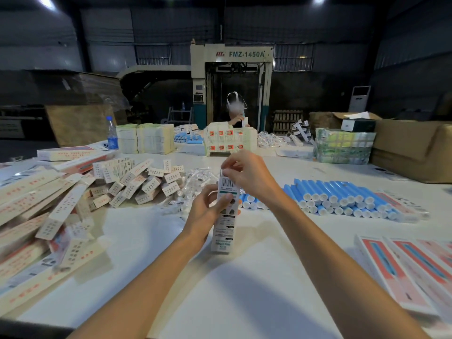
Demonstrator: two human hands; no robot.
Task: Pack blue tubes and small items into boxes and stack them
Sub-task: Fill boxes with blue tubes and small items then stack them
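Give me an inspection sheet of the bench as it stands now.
Surface: white table, crossed by arm shadows.
Job's things: long box held upright; blue tubes stacked at right; small boxes heaped at left; clear packets behind.
Clutter: packed boxes piled at far left; flat cartons near right; water bottle.
Grippers: left hand grips the long box's middle; right hand pinches its top end.
Cables: nothing seen.
Surroundings: machine, second person opposite, cardboard carton.
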